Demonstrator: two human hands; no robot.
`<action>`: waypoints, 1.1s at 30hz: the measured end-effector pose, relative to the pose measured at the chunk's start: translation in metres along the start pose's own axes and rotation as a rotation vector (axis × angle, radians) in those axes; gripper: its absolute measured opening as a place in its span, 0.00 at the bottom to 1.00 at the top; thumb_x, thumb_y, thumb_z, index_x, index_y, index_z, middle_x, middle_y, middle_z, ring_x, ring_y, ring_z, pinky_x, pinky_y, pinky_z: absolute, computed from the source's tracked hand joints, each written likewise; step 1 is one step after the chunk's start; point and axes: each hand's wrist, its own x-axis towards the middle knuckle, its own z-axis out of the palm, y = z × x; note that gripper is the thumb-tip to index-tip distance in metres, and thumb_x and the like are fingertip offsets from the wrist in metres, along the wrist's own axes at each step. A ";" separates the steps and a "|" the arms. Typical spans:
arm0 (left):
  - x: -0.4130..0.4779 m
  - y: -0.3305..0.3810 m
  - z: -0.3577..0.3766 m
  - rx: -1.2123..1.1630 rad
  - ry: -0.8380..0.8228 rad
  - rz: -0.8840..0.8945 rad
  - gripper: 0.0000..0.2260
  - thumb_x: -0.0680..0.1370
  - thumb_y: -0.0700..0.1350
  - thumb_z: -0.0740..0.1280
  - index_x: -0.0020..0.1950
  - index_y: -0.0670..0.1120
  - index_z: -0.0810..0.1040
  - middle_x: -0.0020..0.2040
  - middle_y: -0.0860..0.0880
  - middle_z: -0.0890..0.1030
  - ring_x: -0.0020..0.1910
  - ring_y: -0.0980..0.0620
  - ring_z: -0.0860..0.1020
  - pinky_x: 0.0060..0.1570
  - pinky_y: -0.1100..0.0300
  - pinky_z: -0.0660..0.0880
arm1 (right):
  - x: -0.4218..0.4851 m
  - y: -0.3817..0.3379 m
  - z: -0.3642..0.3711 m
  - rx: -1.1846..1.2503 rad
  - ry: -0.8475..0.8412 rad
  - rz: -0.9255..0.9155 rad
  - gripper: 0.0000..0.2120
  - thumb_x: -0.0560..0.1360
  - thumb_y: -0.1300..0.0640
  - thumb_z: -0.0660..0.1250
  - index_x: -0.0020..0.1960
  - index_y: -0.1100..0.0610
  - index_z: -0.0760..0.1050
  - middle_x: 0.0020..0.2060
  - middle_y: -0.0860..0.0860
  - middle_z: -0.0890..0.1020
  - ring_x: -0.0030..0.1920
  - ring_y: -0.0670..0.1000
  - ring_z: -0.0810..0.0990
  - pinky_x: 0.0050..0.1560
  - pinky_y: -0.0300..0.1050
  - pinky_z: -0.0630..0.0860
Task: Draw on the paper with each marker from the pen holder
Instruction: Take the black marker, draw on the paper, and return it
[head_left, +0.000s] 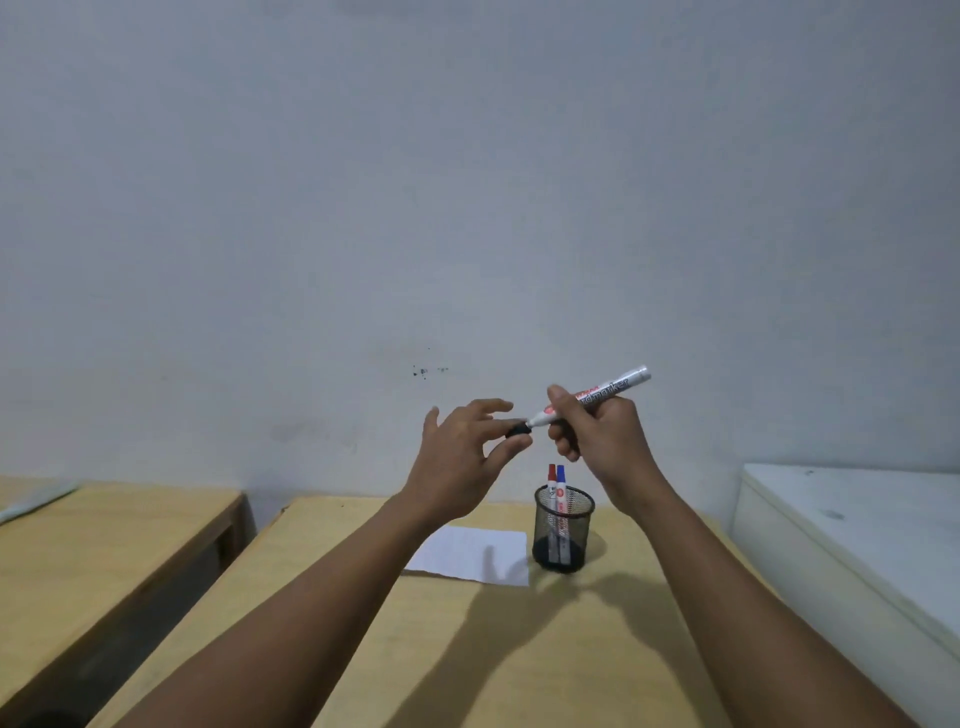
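Both hands are up in the air above the desk, in front of a plain grey wall. The right hand (597, 431) has its fingers wrapped round the barrel of a white marker (592, 397), which sits roughly level but tilted: the butt end pokes up and to the right, and the tip end aims down and left toward the other hand. Along the barrel you can read "marker" in dark letters, with a bit of red printing above it that's too small to make out. The left hand (467, 452) is pinching the marker's black cap (518, 431) between thumb and fingertips, right at the tip end, with the other fingers fanned out; whether the cap is on the tip or just off it, I can't tell. Down on the wooden desk (519, 649) there's a black mesh pen holder (563, 530) with a red-capped marker (551, 480) and a blue-capped marker (561, 480) standing upright in it, caps up, side by side. Their labels are too small to read. Just left of the holder lies a white sheet of paper (467, 553), flat and looking blank. A second wooden desk (104, 545) sits off to the left and a white cabinet (857, 545) to the right.
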 end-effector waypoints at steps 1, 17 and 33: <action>0.002 0.007 -0.001 -0.006 0.002 0.024 0.13 0.80 0.59 0.61 0.59 0.60 0.81 0.68 0.57 0.75 0.64 0.55 0.73 0.71 0.37 0.54 | -0.002 -0.005 -0.004 -0.011 -0.008 -0.004 0.16 0.80 0.52 0.69 0.42 0.62 0.84 0.31 0.54 0.81 0.29 0.49 0.76 0.31 0.40 0.73; 0.020 0.041 0.005 0.062 0.145 0.101 0.09 0.76 0.57 0.69 0.48 0.55 0.85 0.63 0.56 0.75 0.62 0.53 0.73 0.69 0.31 0.54 | -0.002 0.010 -0.018 -0.062 0.380 0.271 0.45 0.64 0.33 0.78 0.72 0.56 0.69 0.62 0.54 0.74 0.59 0.54 0.75 0.58 0.51 0.74; 0.084 0.022 0.085 -0.241 0.051 -0.167 0.17 0.72 0.69 0.64 0.43 0.58 0.82 0.58 0.56 0.79 0.53 0.58 0.76 0.60 0.39 0.72 | 0.033 0.071 -0.048 -0.490 0.132 -0.134 0.08 0.75 0.58 0.76 0.51 0.51 0.79 0.41 0.41 0.83 0.41 0.38 0.81 0.47 0.39 0.75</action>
